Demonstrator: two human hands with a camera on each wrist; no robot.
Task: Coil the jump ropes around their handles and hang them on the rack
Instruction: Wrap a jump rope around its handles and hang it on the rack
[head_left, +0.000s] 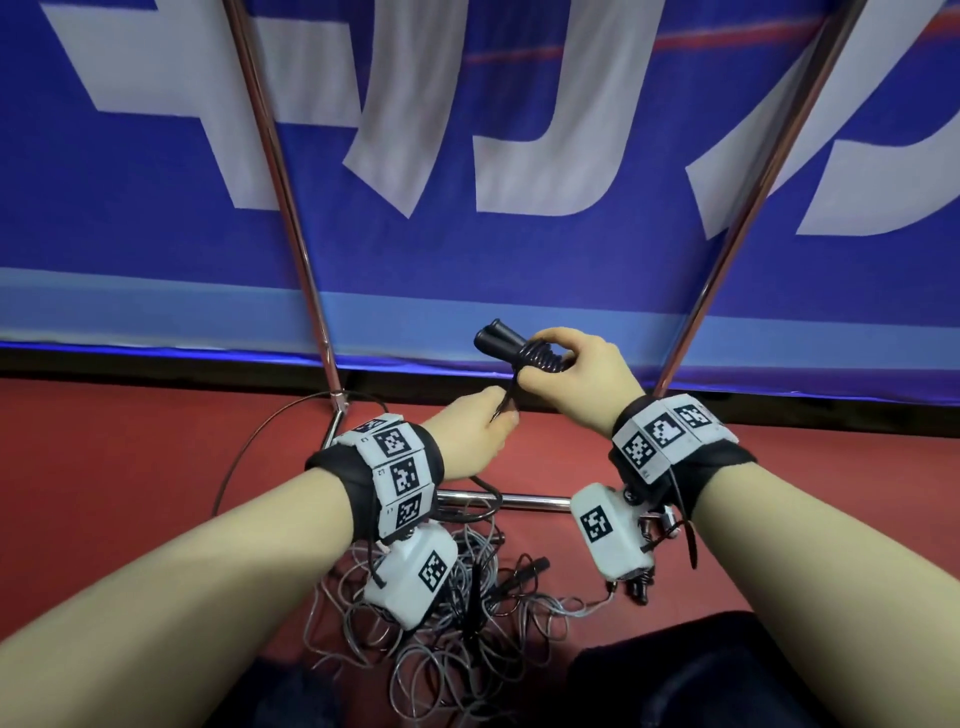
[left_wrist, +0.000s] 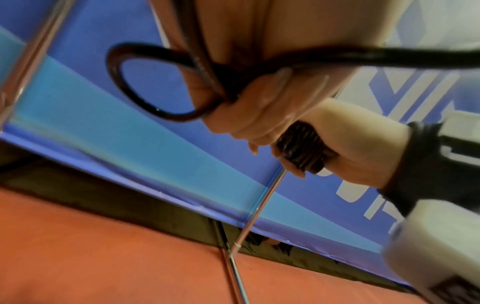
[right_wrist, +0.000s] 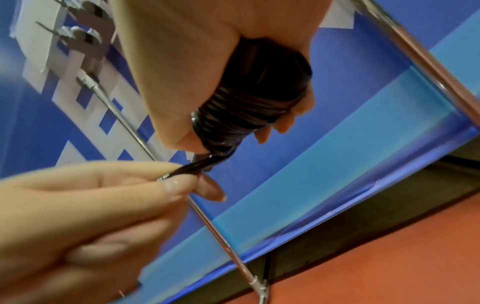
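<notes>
Obs.: right hand is wrapped around a black jump rope bundle, fingers and thumb curled over the coiled turns, with the two handle ends side by side and poking out past the fist toward the left. Holding over the wraps looks deliberate: it pins the turns against the paired handles so they cannot spring loose. Left hand sits just below and beside it, thumb and fingertips pinching the free length of cord right where it leaves the bundle; a short grip there likely keeps the next turn taut. In the left wrist view a small loop of the same cord stands out beside the knuckles, so this may be a tuck or a finishing hitch, though I cannot tell which. The slack trails down in a wide arc to the red floor. Bundle is held in the air in front of the person, between the two chrome uprights of the rack; not yet hung. Judgement: coiling of this rope is near its end. A tangled pile of grey ropes lies on the floor by the rack's base bar, presumably kept close at hand for the following rounds. Blue banner hangs behind the rack.
</notes>
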